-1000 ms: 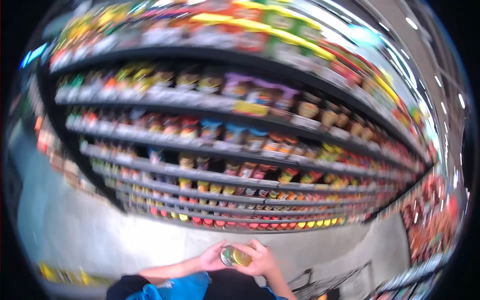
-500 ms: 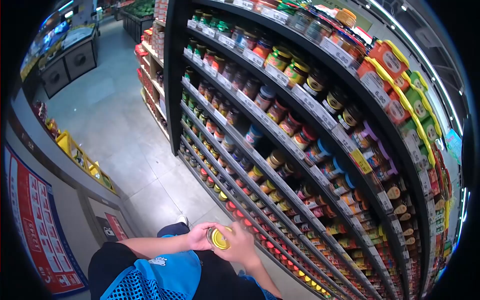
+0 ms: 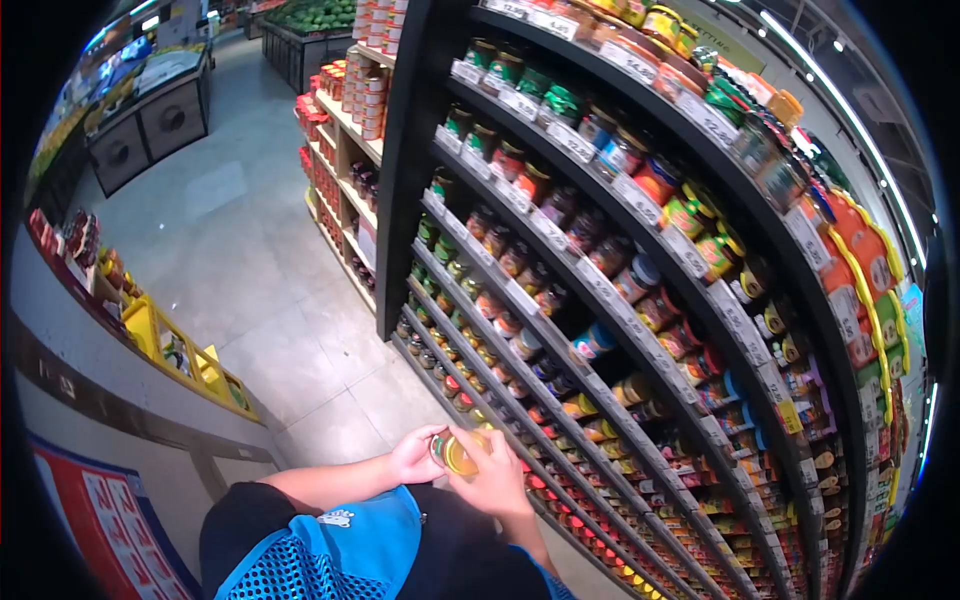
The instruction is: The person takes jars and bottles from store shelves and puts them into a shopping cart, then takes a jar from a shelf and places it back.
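In front of my body, at the bottom middle of the head view, I hold a small glass jar (image 3: 460, 456) with a yellow lid and yellowish contents. My left hand (image 3: 412, 457) is closed around its left side. The fingers of my right hand (image 3: 497, 482) wrap its right side and top. By my left fingertips shows a small round green-and-white patch; I cannot tell whether it belongs to this jar or to another one. The jar's label is not readable.
To my right runs a tall black shelf (image 3: 640, 335) with rows of jars and price tags. A wooden shelf (image 3: 340, 160) with red-and-white cans stands beyond its end. At left are a yellow rack (image 3: 165, 335) and a low counter. Tiled floor (image 3: 290, 300) lies between.
The view has shifted left, so the shelf appears farther right. The jar has tilted between my hands: its lid faced up toward me before, and now more of its side shows.
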### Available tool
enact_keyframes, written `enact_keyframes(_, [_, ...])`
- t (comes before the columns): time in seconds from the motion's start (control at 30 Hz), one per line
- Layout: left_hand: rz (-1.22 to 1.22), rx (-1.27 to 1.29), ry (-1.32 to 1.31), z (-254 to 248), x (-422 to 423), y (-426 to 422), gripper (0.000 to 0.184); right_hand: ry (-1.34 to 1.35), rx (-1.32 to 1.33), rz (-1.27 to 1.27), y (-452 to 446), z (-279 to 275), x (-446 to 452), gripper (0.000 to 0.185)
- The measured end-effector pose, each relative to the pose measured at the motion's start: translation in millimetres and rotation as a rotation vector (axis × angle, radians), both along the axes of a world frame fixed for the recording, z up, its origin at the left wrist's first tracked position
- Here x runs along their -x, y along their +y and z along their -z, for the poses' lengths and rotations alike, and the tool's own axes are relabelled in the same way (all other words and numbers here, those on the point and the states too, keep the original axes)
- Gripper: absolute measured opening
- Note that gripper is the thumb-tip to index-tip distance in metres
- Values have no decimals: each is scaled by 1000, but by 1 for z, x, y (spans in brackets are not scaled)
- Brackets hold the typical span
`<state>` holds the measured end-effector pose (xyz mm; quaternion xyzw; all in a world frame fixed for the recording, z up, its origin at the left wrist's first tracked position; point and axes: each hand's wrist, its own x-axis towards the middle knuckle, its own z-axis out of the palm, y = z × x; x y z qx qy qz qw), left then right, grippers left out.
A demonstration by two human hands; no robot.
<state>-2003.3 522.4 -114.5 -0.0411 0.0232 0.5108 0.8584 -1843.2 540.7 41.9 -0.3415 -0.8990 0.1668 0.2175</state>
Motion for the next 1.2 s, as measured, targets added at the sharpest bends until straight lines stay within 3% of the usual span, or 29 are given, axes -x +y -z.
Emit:
enact_keyframes(0.17, [-114,80,14,-5,56,5,41,-6,179,-152,30,-8,61,57])
enact_keyframes(0.4, [-294,104,20,8,106,48,45,48,37,-253,96,15,122,57])
enact_keyframes(0.6, [-432,54,62,3,168,94,46,107,69,-423,175,24,182,55])
enact_keyframes(0.63, [-445,141,123,2,177,104,46,76,55,-453,188,22,193,56])
enact_keyframes(0.77, [-514,40,95,-29,201,152,47,109,98,-578,243,8,229,53])
enact_keyframes(1.03, [-373,57,97,-45,242,248,45,215,70,-383,323,-12,263,56])
enact_keyframes(1.2, [-124,11,44,-25,287,303,51,362,171,-252,340,33,288,55])
